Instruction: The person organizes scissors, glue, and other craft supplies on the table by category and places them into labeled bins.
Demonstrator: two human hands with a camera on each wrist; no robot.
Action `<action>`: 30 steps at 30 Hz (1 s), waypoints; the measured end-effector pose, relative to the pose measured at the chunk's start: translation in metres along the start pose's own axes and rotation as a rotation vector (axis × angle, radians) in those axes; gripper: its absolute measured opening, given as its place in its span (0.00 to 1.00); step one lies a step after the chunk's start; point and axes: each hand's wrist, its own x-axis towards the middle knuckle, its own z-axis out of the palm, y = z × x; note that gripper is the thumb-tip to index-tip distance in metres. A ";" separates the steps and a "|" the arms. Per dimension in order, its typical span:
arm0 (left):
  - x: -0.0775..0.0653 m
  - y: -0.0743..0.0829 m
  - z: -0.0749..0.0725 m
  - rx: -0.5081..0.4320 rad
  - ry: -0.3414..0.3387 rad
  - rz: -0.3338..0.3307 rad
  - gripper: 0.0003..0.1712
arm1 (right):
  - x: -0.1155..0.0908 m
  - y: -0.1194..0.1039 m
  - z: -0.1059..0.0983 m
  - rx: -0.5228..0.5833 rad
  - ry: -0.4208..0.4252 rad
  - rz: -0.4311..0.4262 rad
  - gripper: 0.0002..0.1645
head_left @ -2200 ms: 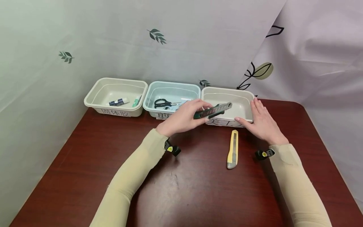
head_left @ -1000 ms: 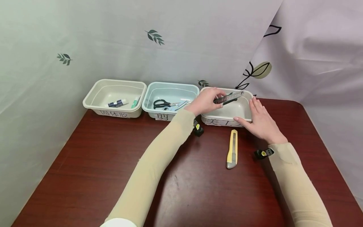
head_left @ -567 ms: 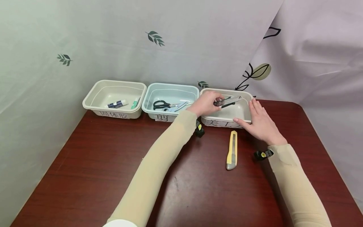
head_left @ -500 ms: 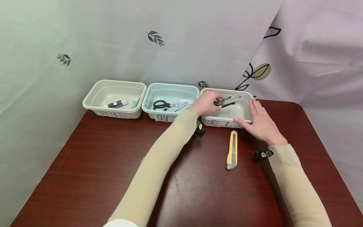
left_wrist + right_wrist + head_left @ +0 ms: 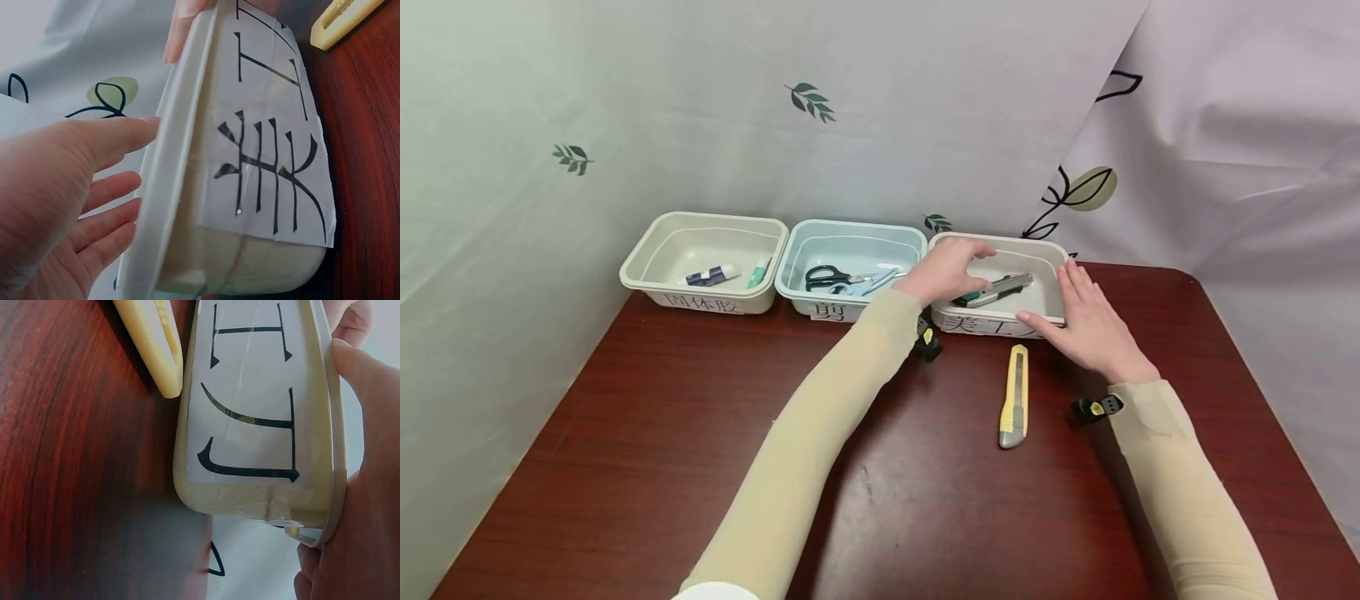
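Note:
In the head view my left hand (image 5: 951, 271) is over the left side of the right-hand cream bin (image 5: 958, 324), fingers apart and holding nothing. Below its fingertips a dark green and grey utility knife (image 5: 1003, 288) lies in this bin, its near end partly behind the hand. The left wrist view has the left hand (image 5: 69, 194) beside the bin's rim (image 5: 178, 150). My right hand (image 5: 1093, 325) rests on the bin's right front corner, fingers straight along the side, thumb on the front rim. A yellow utility knife (image 5: 1015, 396) lies on the table in front of the bin.
Left of this bin stands a light blue bin (image 5: 857, 225) with black-handled scissors (image 5: 827, 276) and a pale blue pair (image 5: 872, 285). A further cream bin (image 5: 722, 218) holds a blue glue stick (image 5: 712, 274) and a green one (image 5: 758, 272). A patterned sheet (image 5: 880, 108) hangs behind the table.
My left hand carried the green and grey utility knife rightward over the right-hand bin, lowered it and let it go inside. The right hand has stayed on the corner.

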 end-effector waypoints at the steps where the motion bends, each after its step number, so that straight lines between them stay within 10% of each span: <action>1: -0.001 0.000 -0.001 0.004 0.004 0.004 0.33 | 0.000 0.000 0.000 0.000 -0.001 0.001 0.62; 30: -0.050 0.013 -0.019 0.074 0.032 0.120 0.39 | 0.002 0.001 0.000 0.009 -0.004 -0.006 0.62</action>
